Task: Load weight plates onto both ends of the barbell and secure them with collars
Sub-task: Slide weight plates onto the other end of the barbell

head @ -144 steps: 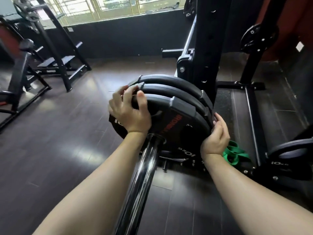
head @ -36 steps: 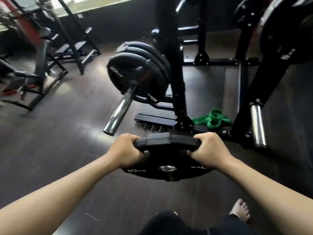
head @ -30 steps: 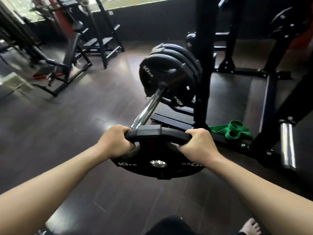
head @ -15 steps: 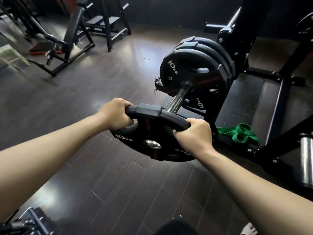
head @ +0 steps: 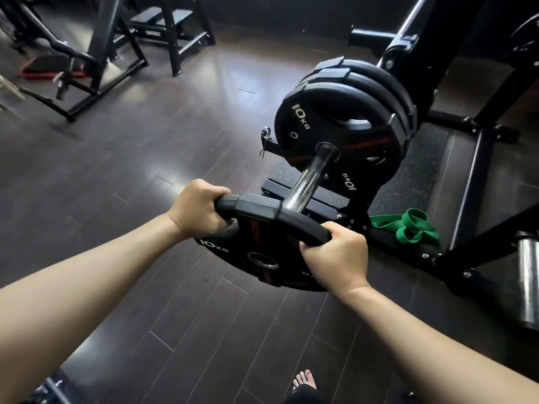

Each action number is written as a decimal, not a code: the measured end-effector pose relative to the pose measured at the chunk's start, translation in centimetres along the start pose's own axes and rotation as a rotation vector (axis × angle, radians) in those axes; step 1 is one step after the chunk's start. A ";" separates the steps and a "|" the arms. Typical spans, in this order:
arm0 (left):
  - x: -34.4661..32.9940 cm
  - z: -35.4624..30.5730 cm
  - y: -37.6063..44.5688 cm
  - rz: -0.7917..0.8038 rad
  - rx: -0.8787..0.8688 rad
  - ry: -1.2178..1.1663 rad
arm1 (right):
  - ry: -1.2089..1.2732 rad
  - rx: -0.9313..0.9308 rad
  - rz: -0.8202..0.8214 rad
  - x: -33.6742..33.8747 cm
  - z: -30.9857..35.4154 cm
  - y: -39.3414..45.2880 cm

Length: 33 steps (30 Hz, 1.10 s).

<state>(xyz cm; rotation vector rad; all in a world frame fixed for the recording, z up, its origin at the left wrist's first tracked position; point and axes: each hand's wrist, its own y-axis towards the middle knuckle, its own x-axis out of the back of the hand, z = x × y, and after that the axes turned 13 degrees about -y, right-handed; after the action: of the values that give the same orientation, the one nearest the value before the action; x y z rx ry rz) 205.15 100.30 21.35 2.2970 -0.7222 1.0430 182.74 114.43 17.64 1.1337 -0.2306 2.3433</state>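
Three plates [head: 344, 123] sit stacked on the barbell [head: 309, 182] at the rack [head: 420, 53]. Both hands grasp a fourth plate [head: 262, 249] by its top rim, left hand [head: 201, 208], right hand [head: 338, 255], just before the bar's free end, above the floor [head: 145, 141].

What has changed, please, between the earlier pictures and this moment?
Both hands, earlier on the loaded plates, now grip a loose black 10 kg weight plate, left hand and right hand at its rim, carried up to the chrome barbell sleeve. The three stacked black plates stayed.
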 end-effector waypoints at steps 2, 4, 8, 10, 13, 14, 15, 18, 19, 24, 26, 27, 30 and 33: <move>0.0 0.4 0.3 0.015 -0.037 -0.005 | -0.013 0.000 -0.030 -0.4 -0.3 -0.3; 0.1 0.6 0.4 0.039 -0.089 0.001 | -0.016 0.076 -0.072 -0.8 -0.7 -1.1; 0.1 1.0 0.1 0.067 -0.204 0.010 | 0.014 0.328 -0.167 -1.3 -2.0 -2.2; 0.1 1.4 0.6 0.077 -0.223 -0.015 | 0.029 0.345 -0.194 -1.5 -2.1 -1.7; -0.1 1.7 1.3 0.072 -0.213 -0.035 | 0.029 0.317 -0.202 -1.7 -2.0 -1.4; -0.1 1.8 1.6 0.067 -0.215 -0.033 | 0.028 0.317 -0.208 -1.8 -1.9 -1.4; -0.2 1.8 1.9 0.065 -0.212 -0.036 | 0.031 0.316 -0.216 -1.8 -1.9 -1.3; -0.9 2.4 3.2 0.029 -0.186 -0.045 | 0.003 0.318 -0.241 -1.5 -1.9 0.2; -1.1 2.6 3.9 0.009 -0.176 -0.051 | -0.014 0.325 -0.251 -1.4 -1.9 1.1; -2.6 3.3 7.8 -0.106 -0.164 -0.096 | -0.086 0.291 -0.269 -0.7 -1.8 5.3; -3.1 3.7 9.6 -0.112 -0.169 -0.102 | -0.099 0.279 -0.292 -0.6 -2.1 7.0; -3.3 3.9 10.8 -0.110 -0.177 -0.091 | -0.100 0.280 -0.318 -0.4 -2.3 8.1; -4.2 4.0 14.5 -0.153 -0.227 -0.045 | -0.121 0.357 -0.452 0.1 -3.0 11.4; -5.3 4.6 17.7 -0.224 -0.317 -0.053 | -0.163 0.423 -0.567 0.1 -3.4 14.5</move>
<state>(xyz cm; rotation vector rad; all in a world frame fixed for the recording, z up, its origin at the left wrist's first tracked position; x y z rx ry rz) 193.06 85.83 18.57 2.0790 -0.5865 0.7119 172.77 103.41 16.64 1.3674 0.4947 1.8319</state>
